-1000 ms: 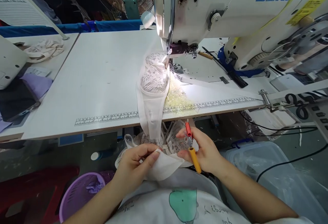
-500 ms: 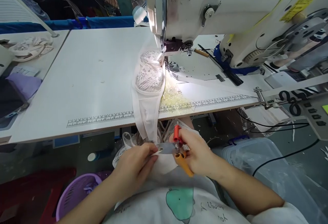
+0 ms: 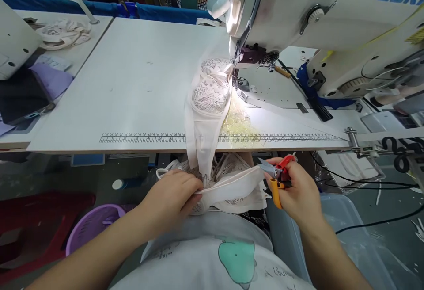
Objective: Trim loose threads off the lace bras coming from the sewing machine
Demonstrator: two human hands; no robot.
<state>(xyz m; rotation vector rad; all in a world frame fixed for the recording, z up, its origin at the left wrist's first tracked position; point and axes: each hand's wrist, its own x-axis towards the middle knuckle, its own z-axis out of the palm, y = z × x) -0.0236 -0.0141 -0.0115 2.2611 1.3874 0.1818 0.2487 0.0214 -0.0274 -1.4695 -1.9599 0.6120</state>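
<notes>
A white lace bra [image 3: 212, 93] lies partly on the table at the sewing machine's needle, its lower end hanging over the front edge. My left hand [image 3: 177, 192] is closed on the white fabric just below that edge. My right hand [image 3: 298, 188] is wrapped round scissors [image 3: 278, 175] with one red and one orange handle, their blades pointing left. A white band [image 3: 236, 188] stretches from my left fingers to my right fingertips beside the blades; whether the right fingers also pinch it I cannot tell. More white lace pieces lie on my lap.
The sewing machine [image 3: 318, 20] stands over the right of the white table [image 3: 145, 73], which has a ruler strip [image 3: 149, 138] at its front. A screwdriver lies behind the needle. Below are a purple basket [image 3: 92, 228], a red stool [image 3: 36, 223] and a clear plastic bin [image 3: 351, 237].
My right hand has moved right with the scissors, away from my left hand, and the white band is now stretched between them. The view has shifted.
</notes>
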